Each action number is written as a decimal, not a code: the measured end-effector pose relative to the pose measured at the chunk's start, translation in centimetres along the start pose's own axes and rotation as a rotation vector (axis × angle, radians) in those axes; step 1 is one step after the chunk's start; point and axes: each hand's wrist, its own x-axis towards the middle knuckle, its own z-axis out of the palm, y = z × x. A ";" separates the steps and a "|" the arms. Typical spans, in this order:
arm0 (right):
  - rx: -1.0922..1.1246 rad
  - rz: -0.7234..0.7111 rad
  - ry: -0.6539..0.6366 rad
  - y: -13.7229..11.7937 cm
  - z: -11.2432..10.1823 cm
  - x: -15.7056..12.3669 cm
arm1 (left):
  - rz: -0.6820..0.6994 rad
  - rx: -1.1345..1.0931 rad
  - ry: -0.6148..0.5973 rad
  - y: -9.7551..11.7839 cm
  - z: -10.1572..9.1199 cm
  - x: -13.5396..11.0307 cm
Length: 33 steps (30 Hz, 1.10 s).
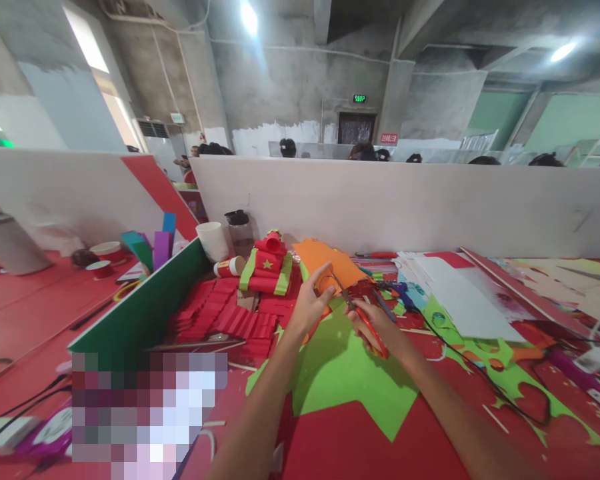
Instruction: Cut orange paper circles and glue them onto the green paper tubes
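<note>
My left hand (pixel 307 303) is closed on an orange craft sheet (pixel 325 255), with the thumb and fingers at its near edge. A curved outline or cut edge shows close to the fingertips. In my right hand (pixel 384 325) is a pair of scissors (pixel 373 331) with red-orange handles. Its blades point up and to the left, against the orange sheet; how far apart they are I cannot tell. Below both hands a bright green sheet (pixel 350 373) with a jagged edge lies on the red table (pixel 325 447).
Folded red strips (pixel 220 313) and a red-and-green paper model (pixel 266 267) with a star stand left of my hands. A green divider (pixel 145 300) borders them. To the right lie a glue gun (pixel 403 293) with its cable, white sheets (pixel 465 293) and green cut-out scraps (pixel 510 380).
</note>
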 end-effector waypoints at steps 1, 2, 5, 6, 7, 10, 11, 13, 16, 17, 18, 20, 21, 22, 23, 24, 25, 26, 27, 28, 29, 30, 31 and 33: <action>-0.011 0.001 0.001 0.0 0.0 0.0 | 0.002 -0.011 -0.001 -0.1 0.0 0.0; -0.020 0.006 0.002 0.0 -0.1 0.0 | 0.001 -0.020 -0.002 -0.1 0.0 0.0; -0.028 0.009 -0.010 0.1 -0.2 0.1 | -0.003 -0.032 -0.008 -0.2 -0.1 0.1; -0.028 0.006 -0.014 0.1 -0.2 0.1 | -0.005 -0.035 -0.013 -0.2 -0.2 0.1; -0.029 0.001 -0.015 0.1 -0.2 0.1 | -0.006 -0.042 -0.018 -0.2 -0.2 0.1; -0.041 -0.024 -0.011 0.1 -0.2 0.1 | -0.007 -0.062 -0.045 -0.3 -0.4 0.1; -0.042 -0.034 -0.009 0.1 -0.2 0.2 | -0.007 -0.070 -0.056 -0.3 -0.4 0.1; -0.048 -0.055 -0.009 0.1 -0.2 0.2 | -0.006 -0.084 -0.069 -0.3 -0.5 0.1; -0.080 -0.082 -0.006 0.1 -0.3 0.3 | -0.021 -0.087 -0.069 -0.3 -0.5 0.1; -0.092 -0.088 -0.004 0.1 -0.3 0.3 | -0.031 -0.084 -0.073 -0.2 -0.5 0.1; -0.101 -0.092 -0.005 0.1 -0.3 0.3 | -0.042 -0.083 -0.081 -0.2 -0.5 0.1; -0.111 -0.094 0.001 0.2 -0.4 0.4 | -0.057 -0.092 -0.097 0.0 -0.4 0.0; -0.113 -0.094 0.003 0.3 -0.4 0.4 | -0.057 -0.095 -0.099 0.1 -0.4 -0.1; -0.115 -0.093 0.006 0.4 -0.4 0.5 | -0.050 -0.094 -0.092 0.1 -0.4 -0.1; -0.115 -0.091 0.007 0.5 -0.3 0.6 | -0.039 -0.087 -0.082 0.2 -0.4 -0.2; -0.111 -0.086 0.005 0.6 -0.3 0.6 | -0.027 -0.077 -0.071 0.2 -0.4 -0.2; -0.101 -0.077 0.003 0.7 -0.3 0.6 | -0.017 -0.068 -0.064 0.3 -0.4 -0.2; -0.084 -0.064 -0.001 0.7 -0.3 0.6 | -0.008 -0.063 -0.060 0.3 -0.4 -0.2; -0.065 -0.051 -0.004 0.7 -0.2 0.6 | -0.003 -0.063 -0.059 0.2 -0.4 -0.2; -0.047 -0.039 -0.004 0.7 -0.2 0.6 | -0.001 -0.067 -0.061 0.2 -0.4 -0.1; -0.032 -0.033 -0.005 0.6 -0.2 0.5 | -0.002 -0.072 -0.065 0.1 -0.4 -0.1; -0.021 -0.030 -0.004 0.6 -0.2 0.5 | -0.004 -0.078 -0.069 0.1 -0.4 -0.1; -0.017 -0.029 -0.005 0.5 -0.2 0.4 | -0.006 -0.081 -0.072 0.1 -0.4 -0.1; -0.021 -0.027 -0.003 0.3 -0.2 0.4 | -0.007 -0.079 -0.079 0.1 -0.4 -0.1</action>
